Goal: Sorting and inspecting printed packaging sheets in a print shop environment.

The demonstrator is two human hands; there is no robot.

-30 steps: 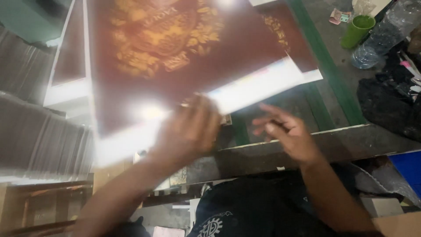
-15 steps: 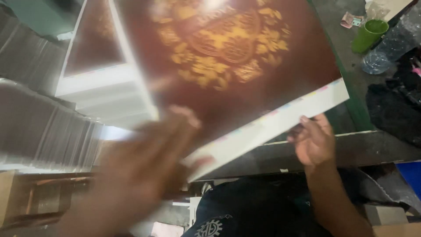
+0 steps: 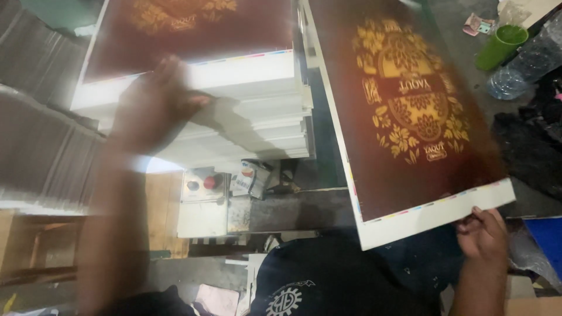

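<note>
My right hand (image 3: 483,235) grips the near corner of a large maroon printed sheet (image 3: 410,111) with a gold floral emblem and a white border. The sheet lies tilted at the right of the view. My left hand (image 3: 153,104), blurred with motion, is raised over the front edge of a thick stack of like maroon sheets (image 3: 193,64) at the upper left. Its fingers are spread and nothing shows in them.
A green cup (image 3: 501,47) and a clear plastic bottle (image 3: 527,64) stand at the far right, by dark cloth (image 3: 530,146). Below the stack sits a small box with a red button (image 3: 204,186). Grey sheet piles (image 3: 47,146) fill the left.
The top sheet has swung from the middle of the stack to the right, held by my right hand. My left hand has let go of it and moved up and left over the stack.
</note>
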